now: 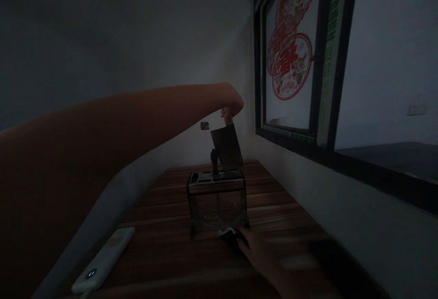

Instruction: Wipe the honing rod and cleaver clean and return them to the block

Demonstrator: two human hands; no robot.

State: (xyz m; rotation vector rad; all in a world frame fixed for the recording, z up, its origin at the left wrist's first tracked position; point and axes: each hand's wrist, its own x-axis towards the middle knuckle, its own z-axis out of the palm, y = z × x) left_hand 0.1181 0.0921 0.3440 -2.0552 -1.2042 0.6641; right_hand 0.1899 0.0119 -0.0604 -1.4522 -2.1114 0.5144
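My left arm reaches across from the left. At its end, my left hand [228,113] is closed round the handle of a cleaver. The broad dark blade of the cleaver [227,146] points down, just above or behind the top of a knife block [216,187]; contact cannot be told. This block has slots on top and a see-through front, and the dark handle of another knife [214,159] stands up from it. In front of its lower right corner, my right hand [251,243] is closed on a small dark object [230,236] with a pale end, too dim to name.
The block stands on a brown striped wooden table [164,244]. A white power strip [104,260] lies at the table's left edge. Along the right wall runs a dark-framed window [290,61] with red decorations. A wall outlet [204,126] is behind the block. The light is dim.
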